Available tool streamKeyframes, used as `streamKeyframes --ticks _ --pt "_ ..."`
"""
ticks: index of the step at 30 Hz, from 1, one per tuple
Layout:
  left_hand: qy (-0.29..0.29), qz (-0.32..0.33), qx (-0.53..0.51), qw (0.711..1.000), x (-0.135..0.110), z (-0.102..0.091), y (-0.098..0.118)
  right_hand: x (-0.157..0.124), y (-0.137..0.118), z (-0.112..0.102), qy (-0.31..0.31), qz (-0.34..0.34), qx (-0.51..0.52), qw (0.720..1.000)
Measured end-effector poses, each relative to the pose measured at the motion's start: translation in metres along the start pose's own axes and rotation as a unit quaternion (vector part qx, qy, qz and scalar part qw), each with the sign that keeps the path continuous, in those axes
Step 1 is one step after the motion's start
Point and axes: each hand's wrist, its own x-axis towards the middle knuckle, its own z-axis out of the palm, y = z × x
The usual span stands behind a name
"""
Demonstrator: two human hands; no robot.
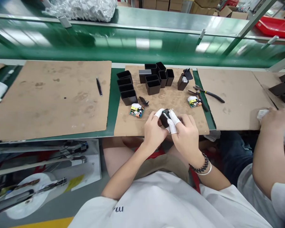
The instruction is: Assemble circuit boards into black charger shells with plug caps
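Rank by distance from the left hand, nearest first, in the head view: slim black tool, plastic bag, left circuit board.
From the left hand:
1. Left circuit board, just ahead and to its left.
2. Slim black tool, farther left on the cardboard.
3. Plastic bag, far ahead on the shelf.

Beyond the far edge of the green bench (112, 104), a long shelf (156, 17) gleamed; below lay grey floor (92, 196).

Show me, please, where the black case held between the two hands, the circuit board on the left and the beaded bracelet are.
Black case (165, 119): head view, on its exposed dark side.
Left circuit board (136, 111): head view, on its middle components.
Beaded bracelet (205, 166): head view, on its dark beads.
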Motion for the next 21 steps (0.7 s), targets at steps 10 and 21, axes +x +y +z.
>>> streamKeyframes --ticks 10,21 --pt "-0.011 0.159 0.12 0.98 -0.009 -0.032 -0.034 0.01 0.019 0.015 0.075 0.005 0.253 0.964" --pt "0.055 0.204 0.168 0.963 -0.022 -0.054 -0.056 0.016 0.038 0.022 0.068 -0.005 0.15 0.986"
